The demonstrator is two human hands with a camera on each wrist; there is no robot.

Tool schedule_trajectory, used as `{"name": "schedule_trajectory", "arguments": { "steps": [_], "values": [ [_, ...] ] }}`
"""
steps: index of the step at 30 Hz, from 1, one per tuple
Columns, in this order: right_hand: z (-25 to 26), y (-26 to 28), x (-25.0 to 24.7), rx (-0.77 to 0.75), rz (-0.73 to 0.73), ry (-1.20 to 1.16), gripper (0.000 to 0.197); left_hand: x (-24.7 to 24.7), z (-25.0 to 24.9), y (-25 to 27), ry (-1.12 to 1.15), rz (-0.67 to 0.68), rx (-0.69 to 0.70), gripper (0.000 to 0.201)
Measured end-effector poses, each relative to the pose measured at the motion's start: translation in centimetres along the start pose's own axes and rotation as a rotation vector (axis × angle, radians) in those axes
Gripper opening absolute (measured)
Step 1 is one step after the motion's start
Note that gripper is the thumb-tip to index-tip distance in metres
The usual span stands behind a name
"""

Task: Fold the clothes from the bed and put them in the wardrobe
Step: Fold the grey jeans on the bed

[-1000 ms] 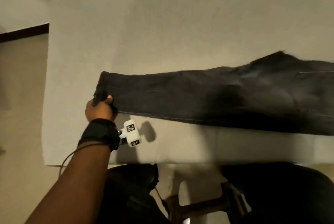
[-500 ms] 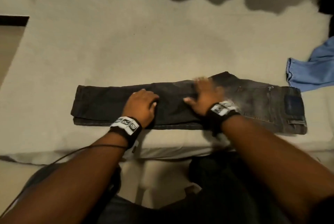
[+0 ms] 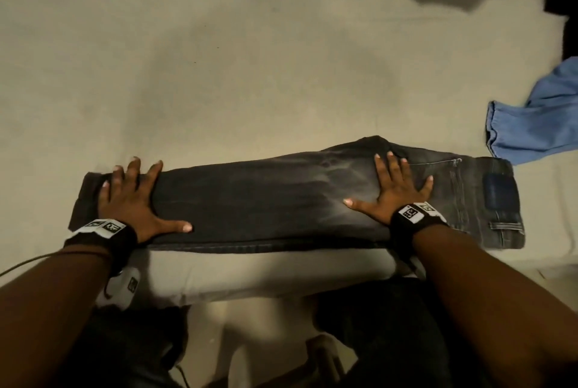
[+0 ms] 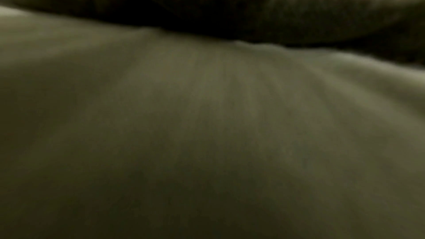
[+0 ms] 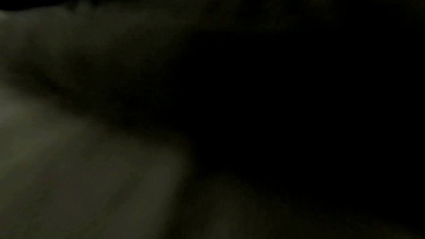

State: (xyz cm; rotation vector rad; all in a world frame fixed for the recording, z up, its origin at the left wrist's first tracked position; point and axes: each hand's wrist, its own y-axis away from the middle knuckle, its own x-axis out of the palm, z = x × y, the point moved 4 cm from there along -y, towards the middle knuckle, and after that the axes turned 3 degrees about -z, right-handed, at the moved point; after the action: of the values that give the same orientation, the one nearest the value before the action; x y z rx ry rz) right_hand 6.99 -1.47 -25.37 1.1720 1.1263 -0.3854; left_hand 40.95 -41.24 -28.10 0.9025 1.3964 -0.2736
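A pair of dark grey jeans [image 3: 266, 200] lies folded lengthwise along the near edge of the bed [image 3: 250, 74], waistband to the right. My left hand [image 3: 131, 196] presses flat on the leg end at the left, fingers spread. Spread the same way, my right hand [image 3: 394, 193] presses flat on the seat area near the waistband. Both wrist views are dark and blurred; the left wrist view shows only the sheet [image 4: 207, 134] and the dark jeans edge [image 4: 207, 10].
A light blue garment [image 3: 538, 124] lies on the bed at the right edge. Something black [image 3: 563, 5] sits at the far right corner. My dark-clothed legs [image 3: 391, 325] and a wooden piece are below the bed edge.
A second ago my left hand gripped the jeans' leg end. Since then both hands landed flat on the jeans and slid apart, left toward the hem, right toward the waistband.
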Motion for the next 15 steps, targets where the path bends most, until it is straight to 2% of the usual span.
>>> {"name": "schedule_trajectory", "arguments": {
  "steps": [3,5,7,8,9,10,12,15],
  "values": [
    [1.9,1.5,-0.7,-0.071,-0.051,0.004,0.138,-1.0,-0.8,0.7,-0.005,0.033,-0.058,0.155],
    [6.4,3.9,-0.4,-0.266,-0.108,0.023,0.133,-1.8,-3.0,1.9,-0.008,-0.020,-0.044,0.148],
    [12.4,7.4,2.0,-0.444,-0.053,-0.020,0.128,-1.2,-6.9,4.4,0.009,-0.103,0.203,0.128],
    [14.6,9.2,3.8,-0.505,0.006,-0.020,0.127,0.2,-8.7,5.9,0.013,-0.082,0.345,0.115],
    [15.4,10.5,5.7,-0.529,0.034,0.003,0.127,2.1,-10.0,7.6,0.003,-0.033,0.439,0.105],
    [15.1,10.9,6.8,-0.533,0.035,0.038,0.126,3.7,-10.2,8.7,-0.035,-0.006,0.438,0.101],
    [11.0,10.3,6.6,-0.442,0.028,0.020,0.117,4.4,-8.4,9.3,-0.025,-0.035,0.271,0.101],
    [1.1,9.7,4.6,0.005,0.021,-0.099,0.103,4.1,-2.6,8.4,0.092,0.025,-0.130,0.104]
  ]
}}
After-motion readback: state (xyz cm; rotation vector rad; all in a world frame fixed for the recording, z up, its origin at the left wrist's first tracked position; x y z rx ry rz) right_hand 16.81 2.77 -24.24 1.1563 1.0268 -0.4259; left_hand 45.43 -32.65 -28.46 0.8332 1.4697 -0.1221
